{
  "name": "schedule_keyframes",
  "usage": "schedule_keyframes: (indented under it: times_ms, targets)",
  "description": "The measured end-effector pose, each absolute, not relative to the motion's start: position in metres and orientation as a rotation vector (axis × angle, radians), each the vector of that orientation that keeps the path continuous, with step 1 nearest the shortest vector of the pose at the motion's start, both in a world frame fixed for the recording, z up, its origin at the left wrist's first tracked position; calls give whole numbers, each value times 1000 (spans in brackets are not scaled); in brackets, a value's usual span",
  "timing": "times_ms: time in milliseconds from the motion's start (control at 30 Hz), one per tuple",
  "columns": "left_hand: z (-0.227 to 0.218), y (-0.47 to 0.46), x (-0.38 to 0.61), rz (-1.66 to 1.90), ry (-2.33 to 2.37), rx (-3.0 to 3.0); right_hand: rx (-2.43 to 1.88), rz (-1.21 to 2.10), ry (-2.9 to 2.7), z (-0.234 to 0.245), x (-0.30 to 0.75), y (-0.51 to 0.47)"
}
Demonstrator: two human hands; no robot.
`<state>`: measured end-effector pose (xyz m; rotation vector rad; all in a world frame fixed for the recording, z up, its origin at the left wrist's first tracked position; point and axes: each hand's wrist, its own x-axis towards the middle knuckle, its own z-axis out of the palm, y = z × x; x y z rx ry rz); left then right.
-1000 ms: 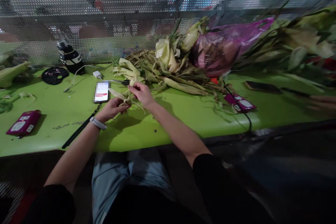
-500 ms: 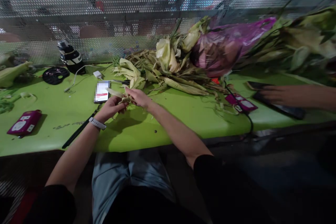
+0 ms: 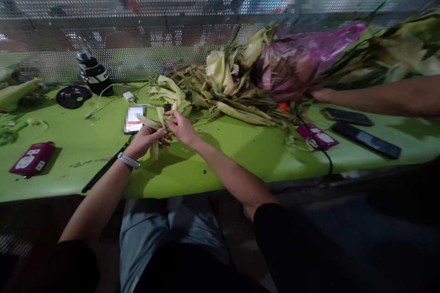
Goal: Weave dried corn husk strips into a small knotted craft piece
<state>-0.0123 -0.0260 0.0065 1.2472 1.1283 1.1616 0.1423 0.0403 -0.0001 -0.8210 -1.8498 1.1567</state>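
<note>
Pale strips of corn husk [image 3: 149, 122] are pinched between the fingers of my left hand [image 3: 145, 139], with one piece hanging below it. My right hand [image 3: 181, 127] is right beside them, its thumb and fingers closed on an upright strip of the same husk. Just behind my hands lies a phone [image 3: 134, 119] with its screen lit, a white cable running from it. A heap of corn husks [image 3: 195, 89] spreads behind and to the right of my right hand. Under my left forearm lies a black strap [image 3: 108, 169].
The green table [image 3: 240, 155] ends at a perforated metal screen. A dark bottle [image 3: 93, 73], black mask [image 3: 74, 96] and purple device [image 3: 32, 158] stand left. Right are a pink plastic bag [image 3: 288, 71], a second purple device [image 3: 318, 137], two dark phones [image 3: 366, 139] and another person's arm [image 3: 378, 96].
A husk strip now stands up between my hands, and another piece hangs under my left hand. The other person's hand has moved from the dark phones back to the pink bag.
</note>
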Motion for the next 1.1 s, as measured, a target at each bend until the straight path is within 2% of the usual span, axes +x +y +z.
schedule_keyframes:
  times_ms: [400,500,633,900,1100]
  targets:
    - [11,-26,-18,1269,1255,1285,-838,907,-1947,7,159,56]
    - [12,-28,-17,1215,1269,1372,-833,677,-1996,7,159,59]
    - [11,-31,-14,1147,1319,1544,-572,386,-2102,12,153,49]
    - [4,-23,-6,1083,1246,1684,-405,554,-2270,19,145,39]
    - [6,-26,1,1172,1251,1721,-270,697,-2197,27,145,38]
